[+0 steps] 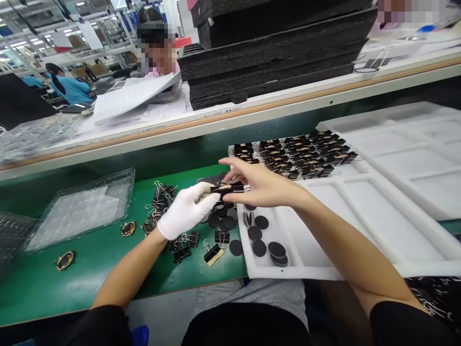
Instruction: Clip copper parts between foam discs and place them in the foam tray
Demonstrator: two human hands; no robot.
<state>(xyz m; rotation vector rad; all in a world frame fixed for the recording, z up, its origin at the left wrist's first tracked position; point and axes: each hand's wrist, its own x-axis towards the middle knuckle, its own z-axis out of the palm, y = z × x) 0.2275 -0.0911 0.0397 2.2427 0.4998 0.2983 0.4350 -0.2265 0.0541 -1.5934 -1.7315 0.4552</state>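
Black discs [261,222] lie scattered over the near left part of the white tray [306,245], perhaps to be within easy reach. Just left of the tray, on the green tabletop [93,262], one clip [212,253] grips a tan strip; other clips [182,252] lie heaped farther left, and two ring pieces [65,260] sit well left of the tray.

Above the tray's left edge is the held piece [226,189], dark with a tan rim and a black clip on it. The gloved left hand [189,209] pinches its left end; the bare right hand [266,185] grasps the clip end between thumb and fingers, index raised, probably so one hand steadies while the other handles the clip. Its long axis runs roughly left to right, the wire handles pointing right, toward the right palm.

Clipped pieces [302,156] fill the tray's far left part in close rows, likely for order. Beyond the tray, a ledge [212,120] carries stacked foam [273,62]; a person sits behind it.
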